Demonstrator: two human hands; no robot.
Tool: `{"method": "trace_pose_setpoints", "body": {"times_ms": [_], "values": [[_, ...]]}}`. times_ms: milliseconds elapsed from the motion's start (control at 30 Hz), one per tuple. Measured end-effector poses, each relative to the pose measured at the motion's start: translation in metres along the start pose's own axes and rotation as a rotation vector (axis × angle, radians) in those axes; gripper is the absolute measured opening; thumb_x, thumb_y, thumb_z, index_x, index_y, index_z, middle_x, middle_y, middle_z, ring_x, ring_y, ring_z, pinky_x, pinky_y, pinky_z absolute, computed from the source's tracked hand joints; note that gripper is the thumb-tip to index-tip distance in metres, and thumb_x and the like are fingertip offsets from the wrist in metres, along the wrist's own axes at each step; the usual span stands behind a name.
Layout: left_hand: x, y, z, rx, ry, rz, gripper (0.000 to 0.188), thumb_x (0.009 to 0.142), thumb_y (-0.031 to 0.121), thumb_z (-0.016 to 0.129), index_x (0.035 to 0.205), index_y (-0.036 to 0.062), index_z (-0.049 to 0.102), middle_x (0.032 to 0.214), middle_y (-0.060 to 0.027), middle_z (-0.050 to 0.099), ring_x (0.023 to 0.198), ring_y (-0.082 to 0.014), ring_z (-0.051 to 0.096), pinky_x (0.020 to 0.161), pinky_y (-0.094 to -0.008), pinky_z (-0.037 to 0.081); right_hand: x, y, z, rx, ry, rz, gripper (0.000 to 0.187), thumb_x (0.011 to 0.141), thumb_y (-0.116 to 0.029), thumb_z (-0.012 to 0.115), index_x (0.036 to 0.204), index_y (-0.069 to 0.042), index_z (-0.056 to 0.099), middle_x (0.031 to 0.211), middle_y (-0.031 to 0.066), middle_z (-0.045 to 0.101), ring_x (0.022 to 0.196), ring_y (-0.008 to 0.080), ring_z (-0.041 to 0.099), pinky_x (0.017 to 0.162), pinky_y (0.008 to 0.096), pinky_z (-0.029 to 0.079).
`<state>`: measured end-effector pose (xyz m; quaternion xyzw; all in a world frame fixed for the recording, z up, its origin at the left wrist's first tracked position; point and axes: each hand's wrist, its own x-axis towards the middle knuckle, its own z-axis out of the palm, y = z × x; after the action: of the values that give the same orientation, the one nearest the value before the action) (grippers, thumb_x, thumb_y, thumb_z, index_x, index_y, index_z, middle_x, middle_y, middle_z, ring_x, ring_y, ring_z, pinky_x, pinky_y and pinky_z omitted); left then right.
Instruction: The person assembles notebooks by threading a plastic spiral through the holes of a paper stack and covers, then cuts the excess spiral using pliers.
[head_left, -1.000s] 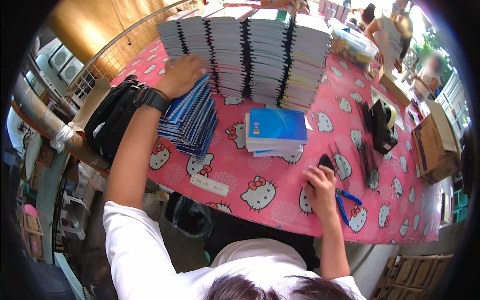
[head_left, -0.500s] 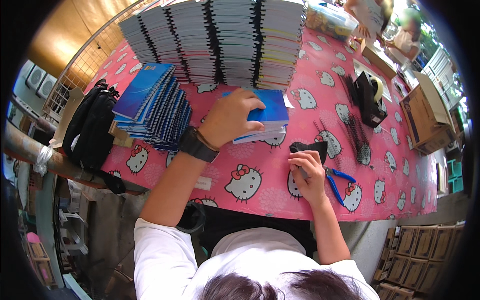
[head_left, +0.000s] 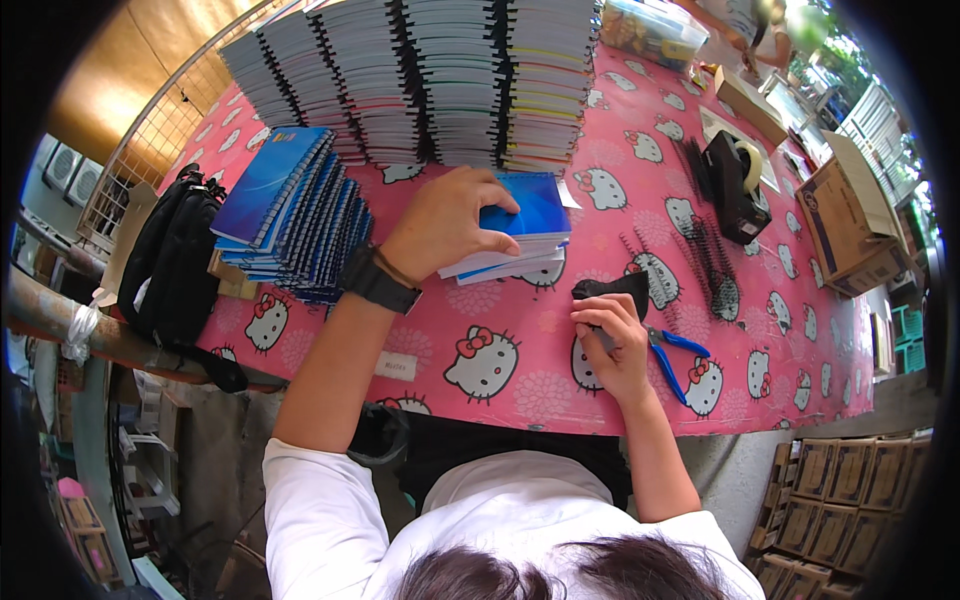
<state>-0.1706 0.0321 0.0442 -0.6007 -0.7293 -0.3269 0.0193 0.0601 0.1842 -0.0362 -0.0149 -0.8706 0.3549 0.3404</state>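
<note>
A low stack of blue-covered notebooks (head_left: pixel 537 205) lies in front of me, its white page edges facing me. My left hand (head_left: pixel 455 222), with a dark watch on the wrist, grips its left end: fingers over the cover, thumb along the near edge. Some lower sheets stick out unevenly under the hand. To the right, my right hand (head_left: pixel 612 340) rests on the table with curled fingers, against a crumpled black piece (head_left: pixel 615 290); whatever is inside the fingers is hidden. Beside it lie blue-handled pliers (head_left: pixel 678 360), jaws toward the hand.
Tall stacks of bound books (head_left: pixel 455 85) stand behind. To the left are a pile of blue spiral notebooks (head_left: pixel 290 215) and a black bag (head_left: pixel 170 260). Rightward lie loose black spiral coils (head_left: pixel 710 265), a tape dispenser (head_left: pixel 735 190) and a cardboard box (head_left: pixel 850 220). People are at the far right.
The view has shifted slightly. My left hand has slid a little left and nearer on the stack, baring more cover and lower sheets. My right hand stays in place.
</note>
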Motion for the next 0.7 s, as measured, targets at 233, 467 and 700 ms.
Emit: {"method": "trace_pose_setpoints", "body": {"times_ms": [233, 467, 700], "values": [[0.0017, -0.0018, -0.0023, -0.060, -0.019, -0.032, 0.035, 0.068, 0.027, 0.080, 0.094, 0.0063, 0.071, 0.100, -0.0078, 0.068, 0.094, -0.0242, 0.061, 0.082, -0.0335, 0.048, 0.0000, 0.0008, -0.0011, -0.003, -0.007, -0.003, 0.019, 0.073, 0.002, 0.068, 0.090, -0.005, 0.068, 0.097, 0.0069, 0.068, 0.095, 0.0252, 0.059, 0.080, 0.0342, 0.048], [0.0008, 0.0005, -0.0021, -0.036, -0.017, -0.045, 0.035, 0.068, 0.028, 0.080, 0.094, 0.0064, 0.071, 0.100, -0.0079, 0.068, 0.094, -0.0243, 0.062, 0.082, -0.0334, 0.048, -0.0013, 0.0007, -0.0014, 0.018, -0.012, 0.013, 0.020, 0.072, 0.002, 0.068, 0.091, -0.005, 0.068, 0.097, 0.0067, 0.068, 0.095, 0.0252, 0.059, 0.081, 0.0344, 0.049], [0.0034, 0.0021, -0.0070, -0.073, 0.010, -0.075, 0.026, 0.080, 0.024, 0.072, 0.097, 0.0051, 0.070, 0.097, -0.0108, 0.069, 0.085, -0.0270, 0.064, 0.076, -0.0342, 0.050, 0.0076, -0.0044, -0.0051, -0.021, -0.057, -0.053, 0.028, 0.077, -0.004, 0.065, 0.105, -0.006, 0.066, 0.115, 0.0088, 0.064, 0.108, 0.0288, 0.055, 0.090, 0.0390, 0.045]]}}
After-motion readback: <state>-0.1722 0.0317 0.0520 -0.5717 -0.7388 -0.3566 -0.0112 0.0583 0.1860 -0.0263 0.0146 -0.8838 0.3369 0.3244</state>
